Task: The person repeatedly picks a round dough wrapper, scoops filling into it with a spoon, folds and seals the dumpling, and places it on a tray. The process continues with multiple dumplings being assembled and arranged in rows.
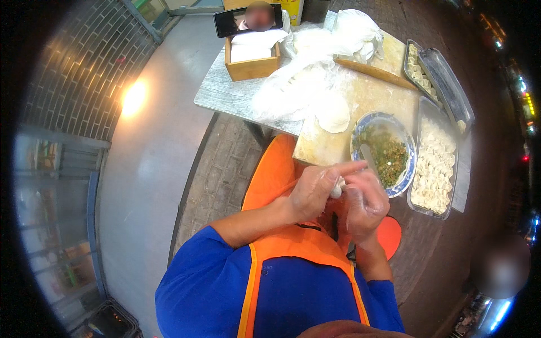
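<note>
Between the fingers of both hands is a small white dumpling point(338, 188), mostly hidden by them. My left hand point(312, 192) pinches it from the left, index finger stretched out across the front. On the other side, my right hand point(367, 200) has its fingers curled against the dumpling and looks slightly blurred. Both hands appear to wear thin clear plastic gloves. Just beyond them stands a blue-and-white bowl point(412, 171) of green and brown chopped filling point(386, 162), with a flat spreading stick point(368, 157) resting in it.
Dumplings point(434, 169) fill a clear tray point(413, 198) at the right; another tray point(408, 63) and a lid point(448, 88) lie behind. Round wrappers point(334, 118) and plastic bags point(296, 84) cover part of the cutting board point(319, 148). A phone point(228, 21) leans on a wooden tissue box point(253, 69).
</note>
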Available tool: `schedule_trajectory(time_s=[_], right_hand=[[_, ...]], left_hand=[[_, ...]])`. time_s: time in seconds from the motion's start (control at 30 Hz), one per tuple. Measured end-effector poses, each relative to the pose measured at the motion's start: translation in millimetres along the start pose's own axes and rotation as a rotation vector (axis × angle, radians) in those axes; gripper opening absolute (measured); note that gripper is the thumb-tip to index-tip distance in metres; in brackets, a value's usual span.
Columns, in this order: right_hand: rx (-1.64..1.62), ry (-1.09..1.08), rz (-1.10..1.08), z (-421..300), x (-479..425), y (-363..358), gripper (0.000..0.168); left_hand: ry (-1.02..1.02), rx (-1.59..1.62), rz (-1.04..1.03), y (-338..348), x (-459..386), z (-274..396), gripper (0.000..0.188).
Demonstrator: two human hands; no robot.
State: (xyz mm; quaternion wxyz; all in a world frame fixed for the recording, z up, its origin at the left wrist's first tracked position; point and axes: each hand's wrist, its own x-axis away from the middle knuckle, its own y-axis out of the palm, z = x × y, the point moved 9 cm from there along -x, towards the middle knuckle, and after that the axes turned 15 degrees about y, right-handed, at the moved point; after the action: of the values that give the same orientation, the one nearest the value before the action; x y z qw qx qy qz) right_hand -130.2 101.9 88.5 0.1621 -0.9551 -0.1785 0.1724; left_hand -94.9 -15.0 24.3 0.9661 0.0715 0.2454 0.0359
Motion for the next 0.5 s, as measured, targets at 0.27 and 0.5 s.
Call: schedule_trajectory(time_s=[0.27,0.5], right_hand=[[0.099,-0.157,0.028,-16.2,8.3,-12.6,0.012],[-0.089,0.03,0.126,-4.9,12.7,-23.5,0.01]], left_hand=[[-0.012,0.145,-0.069,8.5,0.9,6.0,0.077],[0.076,0.088,0.115,-14.1,-4.4,15.9,0.025]])
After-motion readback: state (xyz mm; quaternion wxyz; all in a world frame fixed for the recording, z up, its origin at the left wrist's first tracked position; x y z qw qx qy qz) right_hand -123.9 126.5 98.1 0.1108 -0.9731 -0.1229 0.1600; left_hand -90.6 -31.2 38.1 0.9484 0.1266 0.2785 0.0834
